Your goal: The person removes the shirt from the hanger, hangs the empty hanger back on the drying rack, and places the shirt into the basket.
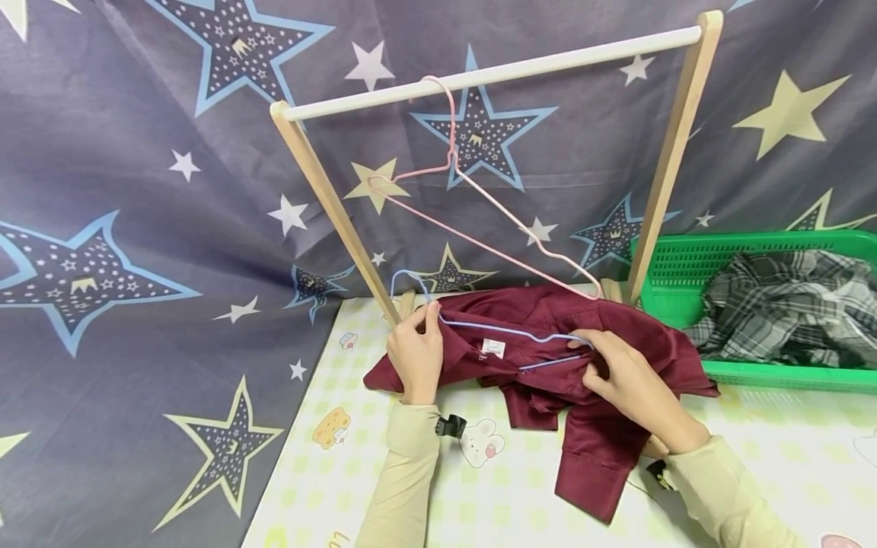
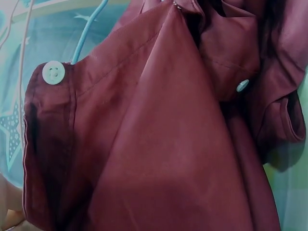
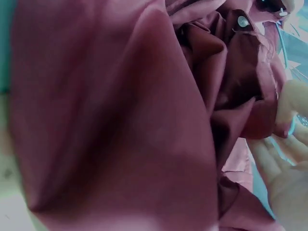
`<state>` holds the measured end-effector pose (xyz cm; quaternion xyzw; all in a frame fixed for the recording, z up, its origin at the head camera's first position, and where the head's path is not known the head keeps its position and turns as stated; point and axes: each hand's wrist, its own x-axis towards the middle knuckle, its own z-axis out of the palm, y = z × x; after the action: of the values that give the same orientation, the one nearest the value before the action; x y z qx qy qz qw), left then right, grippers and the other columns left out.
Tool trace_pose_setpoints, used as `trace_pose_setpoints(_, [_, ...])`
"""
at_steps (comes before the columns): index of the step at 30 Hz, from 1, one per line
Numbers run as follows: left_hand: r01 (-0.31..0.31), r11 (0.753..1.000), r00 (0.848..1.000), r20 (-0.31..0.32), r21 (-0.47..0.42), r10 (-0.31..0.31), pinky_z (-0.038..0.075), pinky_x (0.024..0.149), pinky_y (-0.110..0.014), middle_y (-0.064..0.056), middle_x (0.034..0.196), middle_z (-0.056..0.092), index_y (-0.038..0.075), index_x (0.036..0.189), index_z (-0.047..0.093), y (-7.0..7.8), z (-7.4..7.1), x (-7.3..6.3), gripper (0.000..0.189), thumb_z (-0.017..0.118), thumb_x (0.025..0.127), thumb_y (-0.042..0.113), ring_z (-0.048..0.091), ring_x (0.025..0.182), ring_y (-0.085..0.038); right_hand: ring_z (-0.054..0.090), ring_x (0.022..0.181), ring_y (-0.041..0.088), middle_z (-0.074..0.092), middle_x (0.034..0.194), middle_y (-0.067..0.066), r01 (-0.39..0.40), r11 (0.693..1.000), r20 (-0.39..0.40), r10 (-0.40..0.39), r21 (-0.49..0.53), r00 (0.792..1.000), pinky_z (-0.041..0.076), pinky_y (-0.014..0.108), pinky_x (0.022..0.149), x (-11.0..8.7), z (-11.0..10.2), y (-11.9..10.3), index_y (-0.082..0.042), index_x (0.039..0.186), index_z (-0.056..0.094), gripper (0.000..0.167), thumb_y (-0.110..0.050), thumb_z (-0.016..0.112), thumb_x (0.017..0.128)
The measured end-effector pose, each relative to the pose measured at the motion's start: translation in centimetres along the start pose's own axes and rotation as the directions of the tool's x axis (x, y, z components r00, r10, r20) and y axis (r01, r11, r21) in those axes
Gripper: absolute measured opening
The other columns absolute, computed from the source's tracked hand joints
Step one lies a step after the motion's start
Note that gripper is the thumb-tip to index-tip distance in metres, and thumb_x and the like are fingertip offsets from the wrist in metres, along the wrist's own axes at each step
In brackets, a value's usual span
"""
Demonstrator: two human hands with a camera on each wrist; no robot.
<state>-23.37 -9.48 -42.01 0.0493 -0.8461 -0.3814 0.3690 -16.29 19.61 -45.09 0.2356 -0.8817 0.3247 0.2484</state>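
Note:
A maroon button-up shirt [image 1: 548,304] lies bunched on the table, with white buttons showing in the left wrist view and a white label [image 1: 493,348] inside its neck. A blue wire hanger [image 1: 489,327] lies along the shirt's neck opening, its hook standing up at the left. My left hand [image 1: 416,354] pinches the hanger and the shirt's edge just below the hook. At the hanger's other end, my right hand [image 1: 633,380] holds the blue wire between thumb and fingers. In the right wrist view, the fingers [image 3: 269,166] bend around wire and cloth.
Behind the shirt stands a wooden rack with a white rail [image 1: 493,74]. A pink hanger [image 1: 479,190] hangs from it, its lower corner close over the shirt. To the right, a green basket [image 1: 767,242] holds a plaid garment [image 1: 795,312]. A star-patterned curtain [image 1: 137,152] covers the back.

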Motion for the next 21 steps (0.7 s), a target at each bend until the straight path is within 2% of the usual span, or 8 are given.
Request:
trace_pose_setpoints(5, [-0.003,1.0,1.0,0.012,-0.024,0.003,0.052,0.072,-0.05,-0.006,0.094,0.077,0.023,0.099,0.082,-0.1,-0.1,0.1,0.021,0.07,0.091,0.038,0.072,0.087,-0.038,0.045,0.086,0.006,0.061,0.102,0.002,-0.057,0.998,0.029,0.057,-0.008,0.998,0.04,0.025,0.07,0.6,-0.5,-0.4,-0.01,0.125,0.063,0.046,0.001,0.065,0.08])
trace_pose_setpoints(11, [0.004,0.999,1.0,-0.011,-0.032,-0.004,0.052,0.074,-0.051,-0.005,0.094,0.078,0.022,0.098,0.082,-0.3,-0.2,0.2,0.019,0.071,0.09,0.036,0.072,0.088,-0.038,0.046,0.074,0.007,0.065,0.091,-0.002,-0.086,0.995,0.046,0.084,0.053,0.995,0.042,0.024,0.063,0.6,0.0,-0.5,-0.009,0.12,0.064,0.038,-0.003,0.067,0.083])
trace_pose_setpoints(14, [-0.011,1.0,1.0,-0.002,-0.016,0.011,0.052,0.073,-0.05,-0.006,0.093,0.078,0.023,0.098,0.082,-0.4,-0.3,0.4,0.019,0.071,0.09,0.037,0.072,0.087,-0.037,0.055,0.074,0.008,0.068,0.093,-0.001,-0.079,0.994,0.039,0.076,0.069,0.996,0.046,0.026,0.064,0.7,0.1,-0.5,-0.008,0.119,0.064,0.035,-0.007,0.07,0.085])
trace_pose_setpoints(17, [-0.034,0.999,0.999,0.022,-0.013,0.034,0.053,0.073,-0.05,-0.005,0.092,0.078,0.024,0.098,0.082,-0.4,-0.4,0.4,0.02,0.07,0.091,0.039,0.072,0.085,-0.037,0.062,0.084,0.011,0.07,0.105,0.0,-0.057,0.996,0.018,0.056,0.064,0.998,0.051,0.032,0.071,1.3,-0.1,-0.6,-0.009,0.12,0.065,0.034,-0.012,0.074,0.087])
trace_pose_setpoints(21, [-0.048,0.999,0.998,0.036,-0.024,0.049,0.052,0.07,-0.05,-0.005,0.088,0.077,0.024,0.097,0.082,-0.4,-0.3,0.3,0.019,0.07,0.091,0.038,0.072,0.082,-0.036,0.065,0.091,0.013,0.067,0.112,0.0,-0.011,0.999,0.016,0.01,0.049,1.0,0.054,0.035,0.075,2.0,-0.2,-0.7,-0.01,0.12,0.066,0.034,-0.015,0.076,0.087])
